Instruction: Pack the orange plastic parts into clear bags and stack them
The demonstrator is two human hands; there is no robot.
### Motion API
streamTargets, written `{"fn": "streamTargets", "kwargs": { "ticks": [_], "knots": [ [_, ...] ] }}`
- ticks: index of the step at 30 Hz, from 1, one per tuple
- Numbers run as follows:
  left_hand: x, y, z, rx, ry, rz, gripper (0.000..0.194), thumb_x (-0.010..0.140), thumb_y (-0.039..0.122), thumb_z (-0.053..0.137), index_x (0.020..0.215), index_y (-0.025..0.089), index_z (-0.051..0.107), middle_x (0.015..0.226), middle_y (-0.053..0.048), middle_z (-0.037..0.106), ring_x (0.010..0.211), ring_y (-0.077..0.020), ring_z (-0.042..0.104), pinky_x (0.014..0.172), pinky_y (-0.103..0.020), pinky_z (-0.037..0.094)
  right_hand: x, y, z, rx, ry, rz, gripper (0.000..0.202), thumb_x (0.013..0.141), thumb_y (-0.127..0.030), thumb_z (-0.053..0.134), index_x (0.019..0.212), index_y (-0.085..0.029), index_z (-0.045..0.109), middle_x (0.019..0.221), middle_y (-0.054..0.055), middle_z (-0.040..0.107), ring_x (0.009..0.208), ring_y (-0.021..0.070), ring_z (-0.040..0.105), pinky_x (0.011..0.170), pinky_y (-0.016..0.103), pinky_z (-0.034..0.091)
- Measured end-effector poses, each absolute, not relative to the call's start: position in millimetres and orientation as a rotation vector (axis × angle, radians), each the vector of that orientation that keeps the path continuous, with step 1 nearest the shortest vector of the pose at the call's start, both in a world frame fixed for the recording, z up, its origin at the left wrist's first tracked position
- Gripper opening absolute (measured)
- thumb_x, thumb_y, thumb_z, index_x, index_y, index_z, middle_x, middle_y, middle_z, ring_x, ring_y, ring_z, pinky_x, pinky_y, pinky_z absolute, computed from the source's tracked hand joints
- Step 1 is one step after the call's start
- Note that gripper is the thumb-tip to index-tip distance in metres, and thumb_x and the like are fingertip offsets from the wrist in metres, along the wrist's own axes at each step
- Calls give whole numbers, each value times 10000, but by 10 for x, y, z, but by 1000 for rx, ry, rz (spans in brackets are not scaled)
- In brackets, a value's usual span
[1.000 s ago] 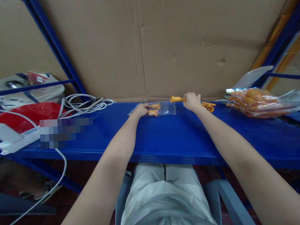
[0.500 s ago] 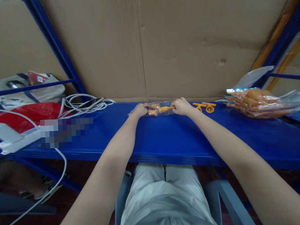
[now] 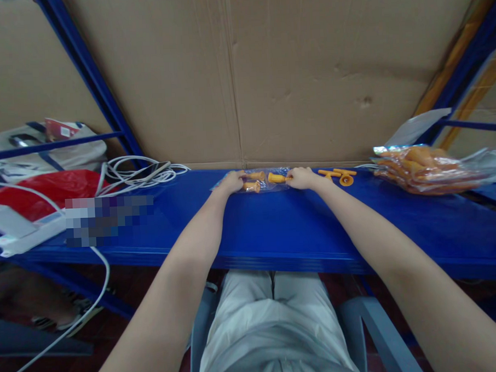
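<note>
A clear plastic bag point(image 3: 265, 188) lies flat near the back of the blue table, with orange flared plastic pieces point(image 3: 253, 176) at its left part. My left hand point(image 3: 232, 182) is closed at the bag's left end, fingertips by those pieces. On the other side, my right hand point(image 3: 301, 178) pinches the narrow end of another orange flared piece point(image 3: 276, 178), whose wide end points left over or inside the bag; I cannot tell which. Just right of that hand, several loose orange pieces point(image 3: 346, 180) rest on the table.
Bagged orange parts point(image 3: 428, 170) are piled at the right of the blue table point(image 3: 274, 228). White cables point(image 3: 148, 169), a red bag point(image 3: 63, 186) and a white power strip point(image 3: 32, 231) occupy the left. Cardboard point(image 3: 300, 74) stands behind. A person's leg shows low at left.
The orange piece in my right hand has shifted slightly right and now sits apart from the pieces at left. My left hand has stayed in place.
</note>
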State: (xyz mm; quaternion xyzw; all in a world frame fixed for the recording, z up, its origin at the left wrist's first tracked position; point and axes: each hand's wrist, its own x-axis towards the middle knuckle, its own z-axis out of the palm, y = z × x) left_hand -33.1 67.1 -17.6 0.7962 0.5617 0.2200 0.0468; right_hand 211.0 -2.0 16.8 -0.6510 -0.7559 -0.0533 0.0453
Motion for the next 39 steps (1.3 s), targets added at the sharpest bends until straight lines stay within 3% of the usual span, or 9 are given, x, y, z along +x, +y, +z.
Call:
{"fn": "streamTargets", "kwargs": {
  "ticks": [3, 7, 12, 16, 22, 26, 31, 36, 39],
  "knots": [
    [-312, 636, -134, 2442, 1679, 637, 511, 758, 92, 493, 1183, 273, 712, 1208, 33, 699, 1201, -188, 596, 1054, -229, 406, 2154, 7, 164, -1893, -2313, -50, 308, 825, -248, 532, 1053, -209, 736, 1018, 74, 736, 985, 242, 655, 871, 330, 452],
    [-264, 574, -67, 2487, 1614, 532, 549, 738, 47, 481, 1208, 232, 698, 1300, 27, 641, 1256, -181, 554, 1075, -218, 380, 2222, 42, 155, -1677, -2383, 156, 278, 775, -218, 578, 974, -160, 764, 839, 32, 735, 774, 159, 645, 710, 227, 456],
    [-226, 561, -51, 2485, 1591, 507, 568, 721, 13, 481, 1210, 207, 693, 1311, 10, 633, 1265, -161, 546, 1056, -189, 386, 2243, 64, 151, -1529, -2368, 432, 296, 721, -192, 620, 964, -150, 784, 762, 5, 723, 663, 123, 609, 646, 214, 459],
    [-199, 538, -47, 2462, 1730, 550, 482, 803, 66, 472, 1212, 192, 692, 1293, -33, 648, 1235, -195, 574, 1020, -227, 435, 2214, 20, 194, -1514, -2342, 570, 320, 705, -187, 641, 988, -149, 785, 764, 9, 727, 639, 114, 601, 632, 214, 478],
    [-172, 487, -24, 2445, 1793, 581, 415, 863, 132, 468, 1210, 170, 693, 1246, -86, 676, 1149, -234, 627, 957, -273, 483, 2164, -58, 257, -1570, -2379, 614, 322, 686, -194, 673, 986, -169, 791, 838, 20, 747, 717, 134, 637, 680, 218, 498],
    [-174, 517, -41, 2444, 1783, 624, 396, 894, 171, 442, 1192, 185, 702, 1235, -74, 685, 1127, -221, 635, 961, -274, 479, 2104, -89, 269, -1586, -2472, 607, 421, 702, -224, 671, 1113, -191, 753, 872, 13, 749, 764, 154, 660, 707, 226, 504],
    [-144, 513, -28, 2511, 1674, 651, 379, 894, 207, 443, 1157, 211, 716, 1200, -33, 705, 1116, -205, 634, 978, -274, 465, 1976, -100, 268, -1585, -2581, 473, 728, 698, -217, 662, 1413, -233, 525, 1141, 30, 713, 943, 198, 676, 803, 241, 500],
    [-60, 431, 21, 2609, 1444, 675, 354, 895, 270, 461, 1105, 187, 734, 1136, -42, 728, 1096, -218, 634, 972, -289, 466, 1931, -86, 215, -1527, -2573, 305, 898, 690, -224, 657, 1526, -223, 328, 1461, 91, 494, 1240, 261, 549, 983, 302, 449],
    [-26, 407, 35, 2599, 1415, 687, 371, 926, 299, 430, 1123, 172, 718, 1164, -48, 716, 1112, -214, 626, 983, -287, 455, 1964, -86, 187, -1484, -2517, 337, 950, 681, -193, 662, 1544, -228, 267, 1432, 100, 523, 1182, 241, 588, 953, 299, 476]
  ]
}}
